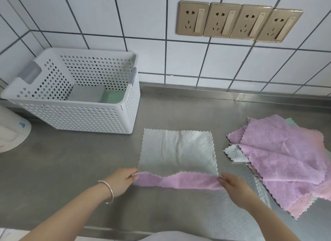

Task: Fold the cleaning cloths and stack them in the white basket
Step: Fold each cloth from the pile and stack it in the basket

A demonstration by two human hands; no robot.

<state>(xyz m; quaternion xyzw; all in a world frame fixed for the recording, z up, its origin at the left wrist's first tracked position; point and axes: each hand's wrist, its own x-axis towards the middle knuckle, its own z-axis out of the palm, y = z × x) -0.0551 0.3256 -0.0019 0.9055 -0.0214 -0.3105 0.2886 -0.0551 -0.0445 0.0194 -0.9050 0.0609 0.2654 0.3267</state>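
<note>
A square cleaning cloth (177,149) lies spread on the steel counter, its pale grey side up and its purple underside showing along the lifted near edge. My left hand (121,180) pinches the near left corner and my right hand (232,186) pinches the near right corner, both raised slightly and turned toward the wall. The white perforated basket (80,115) stands at the back left, holding folded cloths (100,95), grey and green. A loose pile of cloths (286,158), mostly purple, lies to the right.
The steel counter (71,169) runs to a tiled wall with a row of gold power sockets (238,21). A white roll-like object (10,133) sits at the left edge. The counter's front edge is near my body.
</note>
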